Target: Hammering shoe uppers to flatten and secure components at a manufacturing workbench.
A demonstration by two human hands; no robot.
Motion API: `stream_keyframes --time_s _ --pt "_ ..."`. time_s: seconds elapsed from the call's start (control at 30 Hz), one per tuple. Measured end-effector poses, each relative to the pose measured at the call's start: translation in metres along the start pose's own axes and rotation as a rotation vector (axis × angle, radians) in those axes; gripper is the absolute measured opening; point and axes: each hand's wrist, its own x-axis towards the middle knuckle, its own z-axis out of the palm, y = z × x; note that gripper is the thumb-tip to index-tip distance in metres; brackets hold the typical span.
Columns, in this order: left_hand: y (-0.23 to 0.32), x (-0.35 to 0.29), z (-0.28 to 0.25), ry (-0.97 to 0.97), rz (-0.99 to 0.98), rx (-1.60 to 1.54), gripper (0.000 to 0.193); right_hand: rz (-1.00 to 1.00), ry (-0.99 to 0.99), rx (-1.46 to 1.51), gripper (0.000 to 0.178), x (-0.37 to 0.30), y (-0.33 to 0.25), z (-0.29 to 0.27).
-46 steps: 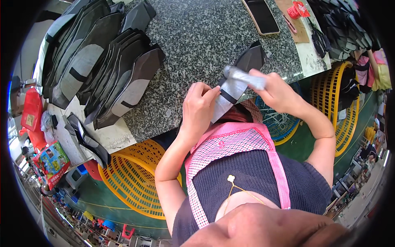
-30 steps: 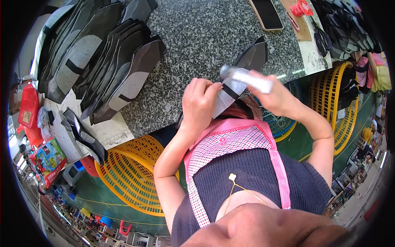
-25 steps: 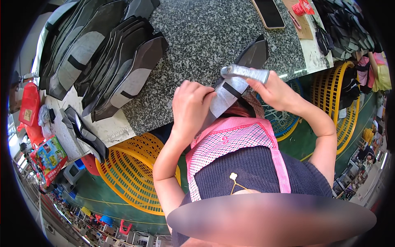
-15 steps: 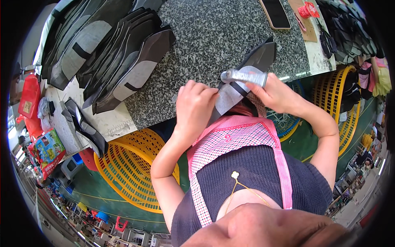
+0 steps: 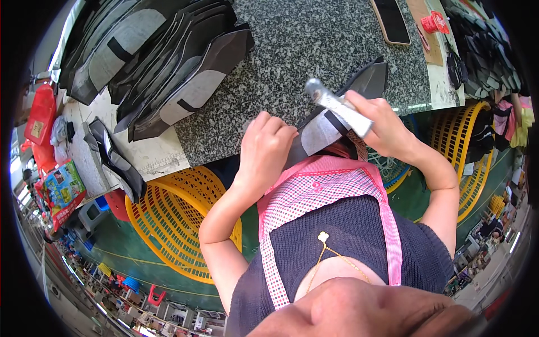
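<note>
A dark grey, curved cut piece (image 5: 321, 136) with a pale grey patch and a short black strip lies across the stone tabletop's near edge. It looks like a shoe upper. My left hand (image 5: 265, 146) grips its near-left end between closed fingers. In my right hand (image 5: 386, 124) is a silver metal hammer (image 5: 337, 104), held above the middle of the piece, its round face toward the upper left. The hammer's handle is hidden by my fingers. Beyond the hammer shows the piece's dark far end (image 5: 373, 80).
Stacks of similar pieces (image 5: 193, 92) cover the left of the granite table (image 5: 297, 39). A phone (image 5: 391, 21), a red cup (image 5: 434, 22) and scissors (image 5: 456, 70) lie at the far right. Yellow baskets (image 5: 174, 224) stand below the edge; more dark pieces (image 5: 484, 53) are piled right.
The hammer has lifted slightly off the piece and turned, its round face now tilting up and away. My left hand keeps its hold. The whole view has shifted a little.
</note>
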Motion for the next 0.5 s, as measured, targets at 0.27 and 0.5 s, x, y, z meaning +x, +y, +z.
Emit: stream_keyframes --time_s 0.27,0.5 --pt "-0.004 -0.012 0.021 0.093 0.145 0.069 0.019 0.211 -0.085 0.116 0.012 -0.016 0.004 0.009" --pt "-0.006 0.024 0.027 0.113 0.099 -0.073 0.017 0.043 0.037 -0.05 0.019 -0.018 0.014 0.011"
